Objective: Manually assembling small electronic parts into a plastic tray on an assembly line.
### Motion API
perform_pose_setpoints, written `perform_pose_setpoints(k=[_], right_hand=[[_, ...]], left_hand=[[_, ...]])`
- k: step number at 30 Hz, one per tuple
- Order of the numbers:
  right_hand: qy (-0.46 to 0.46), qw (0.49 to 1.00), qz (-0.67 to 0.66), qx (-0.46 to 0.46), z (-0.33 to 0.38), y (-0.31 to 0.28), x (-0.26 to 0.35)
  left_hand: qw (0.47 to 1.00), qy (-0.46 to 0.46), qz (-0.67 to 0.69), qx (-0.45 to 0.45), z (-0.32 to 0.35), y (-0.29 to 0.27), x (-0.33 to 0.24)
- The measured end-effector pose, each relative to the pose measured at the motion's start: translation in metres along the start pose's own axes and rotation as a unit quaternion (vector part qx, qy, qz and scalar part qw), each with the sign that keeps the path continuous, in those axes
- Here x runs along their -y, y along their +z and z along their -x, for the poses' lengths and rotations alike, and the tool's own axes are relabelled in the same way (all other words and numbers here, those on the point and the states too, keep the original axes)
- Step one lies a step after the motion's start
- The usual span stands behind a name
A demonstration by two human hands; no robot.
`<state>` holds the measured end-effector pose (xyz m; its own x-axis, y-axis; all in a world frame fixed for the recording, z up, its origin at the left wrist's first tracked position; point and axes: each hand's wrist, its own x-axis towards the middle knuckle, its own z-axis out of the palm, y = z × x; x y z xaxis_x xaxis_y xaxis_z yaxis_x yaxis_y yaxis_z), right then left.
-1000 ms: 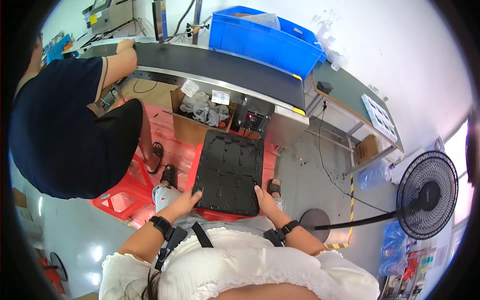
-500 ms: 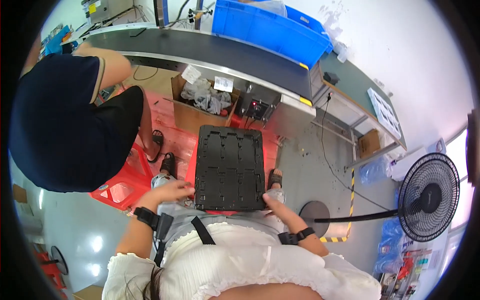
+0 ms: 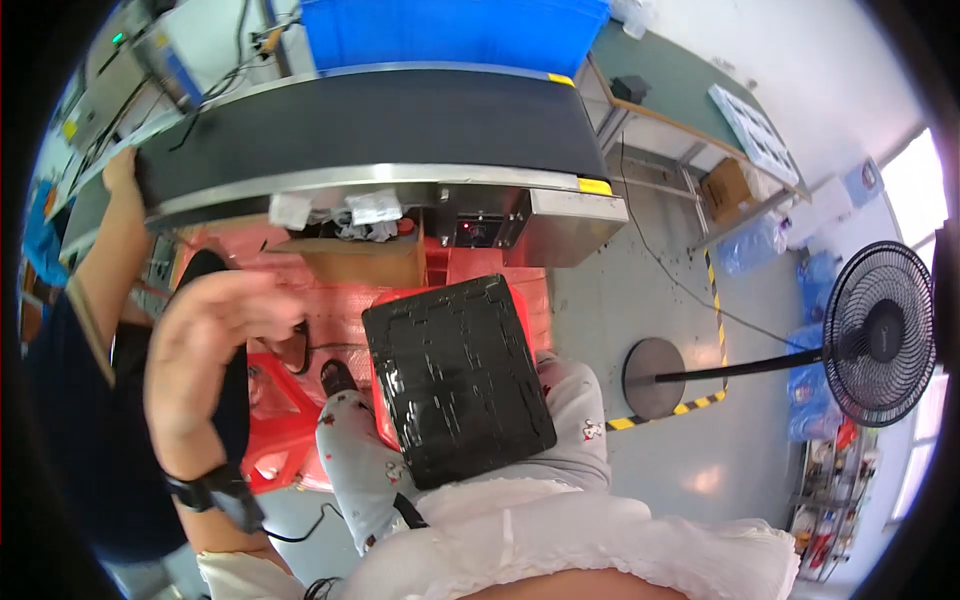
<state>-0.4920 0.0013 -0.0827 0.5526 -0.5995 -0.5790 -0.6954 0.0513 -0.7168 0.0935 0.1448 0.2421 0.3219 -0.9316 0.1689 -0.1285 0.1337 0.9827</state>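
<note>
A black moulded plastic tray (image 3: 460, 385) lies turned askew on a red stool (image 3: 383, 410) between my knees, its near edge close to my waist. Light glints off the tray's ridged surface. My left hand (image 3: 215, 340) is raised to the left of the tray, apart from it, in front of a co-worker. Motion smears its fingers, and I cannot make out anything in them. A black band (image 3: 205, 490) circles that wrist. My right hand is out of view.
A conveyor (image 3: 380, 115) runs across ahead, with a blue crate (image 3: 450, 35) behind it and a cardboard box (image 3: 365, 262) below. The co-worker's hand (image 3: 120, 170) is at the belt's left end. At right stands a black fan (image 3: 880, 335).
My left hand has left the tray's side and risen up and left. My right hand has gone out of view. The tray has turned askew. The co-worker's arm has moved.
</note>
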Motion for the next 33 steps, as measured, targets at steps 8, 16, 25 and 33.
perform_pose_setpoints(k=[8,16,25,33], right_hand=[[0.245,0.963,-0.108,0.029,0.113,0.059,0.021],[0.288,0.952,-0.102,0.030,0.073,0.018,0.002],[0.334,0.936,-0.069,0.087,0.082,-0.028,-0.025],[-0.031,0.896,0.443,0.003,-0.027,-0.119,0.246]], left_hand=[[0.829,0.039,-0.505,0.239,-0.019,0.085,0.180],[0.840,0.086,-0.496,0.202,-0.017,0.081,0.203],[0.842,0.101,-0.525,0.068,-0.007,0.085,0.199],[0.825,0.131,-0.532,-0.143,0.013,0.055,0.143]])
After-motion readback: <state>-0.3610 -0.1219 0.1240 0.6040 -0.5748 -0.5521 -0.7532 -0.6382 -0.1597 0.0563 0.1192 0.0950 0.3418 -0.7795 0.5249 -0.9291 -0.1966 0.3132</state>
